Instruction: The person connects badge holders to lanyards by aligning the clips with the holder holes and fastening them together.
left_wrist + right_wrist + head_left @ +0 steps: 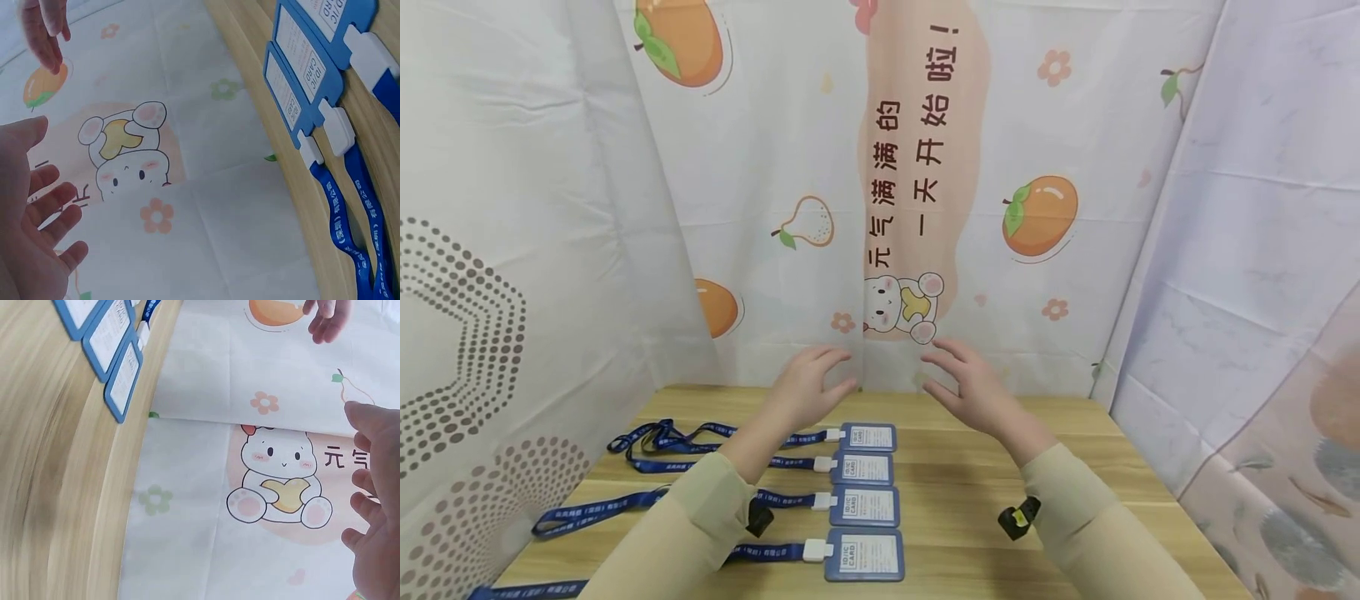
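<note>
Both hands hover above the far part of the table with fingers loosely bent and nothing in them. The left hand (808, 387) is over the far end of the badge column, and the right hand (973, 387) is to the right of it, palms facing. Below them several blue card holders lie in a column, from the farthest card holder (868, 437) to the nearest card holder (865, 555). Each joins a white clip and a dark blue lanyard (775, 499) that runs leftward, partly hidden under the left forearm. In the left wrist view, card holders (309, 56) lie at upper right.
The wooden table (970, 500) ends at a white printed curtain (760, 292) with fruit and a cartoon bear. More cloth (1195, 275) hangs at the right side, and a patterned cloth (467, 375) at the left. A lanyard loop (595, 510) lies near the left edge.
</note>
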Motion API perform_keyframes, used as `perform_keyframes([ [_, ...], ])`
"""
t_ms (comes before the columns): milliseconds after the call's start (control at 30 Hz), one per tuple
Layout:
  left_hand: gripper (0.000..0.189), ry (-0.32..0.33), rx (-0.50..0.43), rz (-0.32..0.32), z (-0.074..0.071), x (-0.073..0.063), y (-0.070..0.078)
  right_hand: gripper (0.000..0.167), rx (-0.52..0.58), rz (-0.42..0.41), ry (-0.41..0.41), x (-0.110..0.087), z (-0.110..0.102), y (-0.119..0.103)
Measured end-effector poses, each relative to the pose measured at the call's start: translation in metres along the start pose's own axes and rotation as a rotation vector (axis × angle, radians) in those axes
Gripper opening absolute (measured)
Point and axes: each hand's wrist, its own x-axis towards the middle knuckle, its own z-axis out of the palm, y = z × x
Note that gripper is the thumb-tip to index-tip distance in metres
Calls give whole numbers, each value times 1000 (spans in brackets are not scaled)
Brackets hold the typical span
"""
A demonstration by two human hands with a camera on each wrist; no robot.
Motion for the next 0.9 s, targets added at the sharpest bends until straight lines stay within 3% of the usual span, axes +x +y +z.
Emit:
perform_keyframes([
  [367, 65, -53, 114, 33, -5, -28, -8, 70, -75, 88, -126, -36, -13, 7],
  [667, 75, -98, 175, 10, 3, -54, -23, 76, -141, 179, -211, -64, -14, 16],
  [900, 84, -125, 229, 9, 12, -65, -30, 78, -189, 214, -273, -83, -10, 21],
])
